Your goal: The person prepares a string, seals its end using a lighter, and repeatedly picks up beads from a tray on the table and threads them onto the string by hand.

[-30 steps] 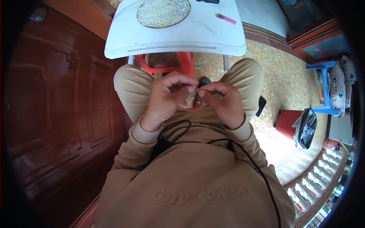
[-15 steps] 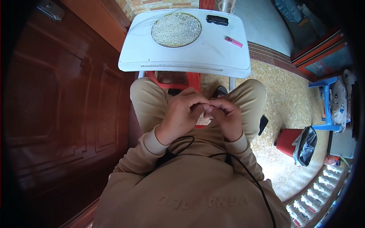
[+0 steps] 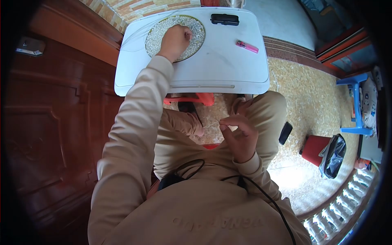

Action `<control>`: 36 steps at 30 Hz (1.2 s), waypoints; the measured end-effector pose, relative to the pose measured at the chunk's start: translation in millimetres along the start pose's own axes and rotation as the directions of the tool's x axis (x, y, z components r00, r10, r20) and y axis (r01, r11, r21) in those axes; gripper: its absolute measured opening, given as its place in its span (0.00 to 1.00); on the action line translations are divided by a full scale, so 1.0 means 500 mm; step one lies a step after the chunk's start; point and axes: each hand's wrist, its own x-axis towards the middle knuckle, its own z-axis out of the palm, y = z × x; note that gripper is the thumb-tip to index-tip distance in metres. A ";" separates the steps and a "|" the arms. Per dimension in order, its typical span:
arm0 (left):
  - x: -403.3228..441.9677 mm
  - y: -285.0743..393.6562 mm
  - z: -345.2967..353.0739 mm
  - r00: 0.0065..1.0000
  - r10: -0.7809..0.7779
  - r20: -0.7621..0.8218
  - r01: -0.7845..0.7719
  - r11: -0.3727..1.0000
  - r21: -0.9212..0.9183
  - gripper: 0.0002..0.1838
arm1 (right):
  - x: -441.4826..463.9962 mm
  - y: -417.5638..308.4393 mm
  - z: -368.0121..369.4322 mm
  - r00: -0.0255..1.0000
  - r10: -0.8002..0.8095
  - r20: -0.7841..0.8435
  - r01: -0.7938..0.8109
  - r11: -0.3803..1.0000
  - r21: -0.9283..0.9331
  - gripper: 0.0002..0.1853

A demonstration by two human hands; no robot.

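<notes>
A round plate of small pearly beads (image 3: 198, 34) lies on the white folding table (image 3: 220, 69). Over the plate, my left hand (image 3: 175, 41) is closed, its fingers curled down at the beads; whatever lies between the fingertips is hidden. My right hand (image 3: 241, 136) is held low above my lap, thumb and index finger pressed together in a pinch. Anything in that pinch is too small to make out. Thin clear strands (image 3: 136, 34) trail over the table's left side, beside the plate.
Right of the plate are a black case (image 3: 224, 19) and a pink lighter-like object (image 3: 247, 46). A red bin with a black bag (image 3: 316, 150), a blue stool (image 3: 356, 104) and a black flat object (image 3: 286, 133) stand or lie on the floor at right. A black cable (image 3: 269, 196) crosses my body.
My left hand has parted from my right hand and reached forward to the bead plate. My right hand remains above my lap in a pinch. The view has shifted a little.
</notes>
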 end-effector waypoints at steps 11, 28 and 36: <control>0.055 -0.027 0.072 0.996 0.042 0.081 -0.058 0.978 0.201 0.07 | -0.007 0.012 -0.004 0.990 0.144 -0.005 -0.142 0.982 0.123 0.08; -0.162 0.183 -0.185 0.964 -0.264 -0.033 0.189 0.767 -0.613 0.08 | -0.011 0.005 -0.009 0.973 0.227 0.046 -0.231 0.959 0.167 0.05; -0.341 0.197 -0.242 0.863 -0.494 -0.101 0.248 0.591 -0.768 0.08 | -0.014 0.005 0.009 0.972 0.226 0.069 -0.233 0.961 0.148 0.04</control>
